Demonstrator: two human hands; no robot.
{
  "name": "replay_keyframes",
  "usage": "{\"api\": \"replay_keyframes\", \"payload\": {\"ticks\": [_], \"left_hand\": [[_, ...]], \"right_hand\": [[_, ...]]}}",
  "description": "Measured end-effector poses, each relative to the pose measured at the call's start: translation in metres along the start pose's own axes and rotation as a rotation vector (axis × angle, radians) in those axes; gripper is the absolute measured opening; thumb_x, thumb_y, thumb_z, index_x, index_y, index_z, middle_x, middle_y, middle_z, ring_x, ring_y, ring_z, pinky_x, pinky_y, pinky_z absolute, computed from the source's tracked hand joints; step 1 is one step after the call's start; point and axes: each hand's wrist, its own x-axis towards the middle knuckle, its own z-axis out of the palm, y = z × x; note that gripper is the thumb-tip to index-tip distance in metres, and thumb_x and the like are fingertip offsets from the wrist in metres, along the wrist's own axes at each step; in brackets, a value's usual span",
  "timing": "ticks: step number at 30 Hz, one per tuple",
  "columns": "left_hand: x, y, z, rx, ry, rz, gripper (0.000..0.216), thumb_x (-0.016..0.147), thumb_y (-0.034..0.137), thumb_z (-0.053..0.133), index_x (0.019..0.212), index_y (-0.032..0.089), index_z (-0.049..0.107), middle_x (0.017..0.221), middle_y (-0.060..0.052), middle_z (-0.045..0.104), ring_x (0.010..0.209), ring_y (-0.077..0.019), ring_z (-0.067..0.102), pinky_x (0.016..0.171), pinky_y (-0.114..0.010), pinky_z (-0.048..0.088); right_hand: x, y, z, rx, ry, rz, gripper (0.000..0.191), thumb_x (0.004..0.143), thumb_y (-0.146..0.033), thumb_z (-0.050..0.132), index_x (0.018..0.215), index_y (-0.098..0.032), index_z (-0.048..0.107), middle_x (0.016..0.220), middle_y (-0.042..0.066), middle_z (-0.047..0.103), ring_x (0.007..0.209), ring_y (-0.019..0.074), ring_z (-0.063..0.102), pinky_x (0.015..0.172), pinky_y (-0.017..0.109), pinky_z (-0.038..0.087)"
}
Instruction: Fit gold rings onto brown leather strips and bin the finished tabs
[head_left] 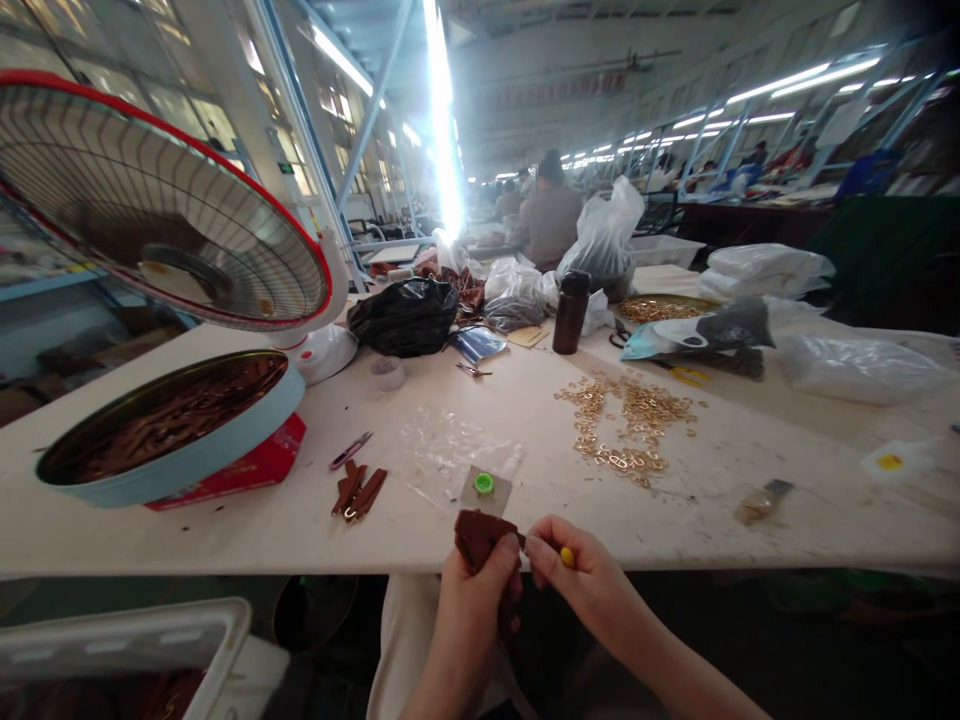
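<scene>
My left hand (480, 585) is closed around a brown leather-like piece (480, 532) at the table's front edge. Close beside it, my right hand (566, 562) pinches a small tool with a yellow end (567, 557), its tip hidden at the piece's right side. Just beyond my hands, a bright green round cap or dish (484, 484) sits on a grey square plate (477, 502). To the left lie several brown straps (361, 492), with gold metal fittings on some of them. Many small gold rings (630, 410) are spread over the table to the right.
A round tin (225, 440) of brown strips stands left, below a red-rimmed fan (172, 230). Pink-handled snips (350, 450) lie near the straps. A dark bottle (572, 312), a black bag (405, 315) and plastic bags line the back. A white crate (232, 640) is below left.
</scene>
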Motion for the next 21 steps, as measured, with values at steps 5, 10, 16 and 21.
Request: {"api": "replay_keyframes", "payload": {"ticks": [5,10,16,21], "left_hand": [[0.003,0.000,-0.001,0.013,0.039,0.039,0.026,0.066,0.042,0.065,0.064,0.020,0.052,0.042,0.008,0.044,0.033,-0.0065,0.036,0.034,-0.018,0.028],[0.010,0.001,0.000,0.112,0.057,0.151,0.021,0.063,0.036,0.067,0.062,0.020,0.053,0.042,0.008,0.043,0.037,-0.0074,0.038,0.036,-0.018,0.029],[0.014,-0.004,0.000,0.057,0.045,0.050,0.026,0.065,0.040,0.065,0.065,0.019,0.050,0.044,0.008,0.045,0.036,-0.0072,0.039,0.036,-0.019,0.032],[0.006,0.004,0.006,0.153,0.016,0.270,0.017,0.069,0.030,0.062,0.062,0.018,0.052,0.053,0.005,0.048,0.049,-0.0093,0.044,0.048,-0.020,0.039]], "right_hand": [[0.004,0.007,0.004,-0.010,-0.038,-0.047,0.040,0.084,-0.056,0.042,0.067,-0.020,0.047,0.059,-0.001,0.048,0.057,0.0141,0.045,0.054,0.025,0.036],[0.007,0.014,0.006,-0.034,0.035,-0.056,0.042,0.084,-0.057,0.041,0.065,-0.021,0.045,0.054,-0.003,0.042,0.052,0.0131,0.040,0.050,0.024,0.034],[0.007,0.010,0.001,-0.028,-0.065,-0.053,0.040,0.086,-0.054,0.039,0.067,-0.020,0.047,0.058,-0.001,0.048,0.056,0.0140,0.045,0.054,0.025,0.036],[0.006,0.009,0.001,-0.055,-0.012,-0.035,0.033,0.086,-0.046,0.041,0.065,-0.020,0.044,0.055,-0.003,0.042,0.053,0.0128,0.040,0.051,0.025,0.033]]}}
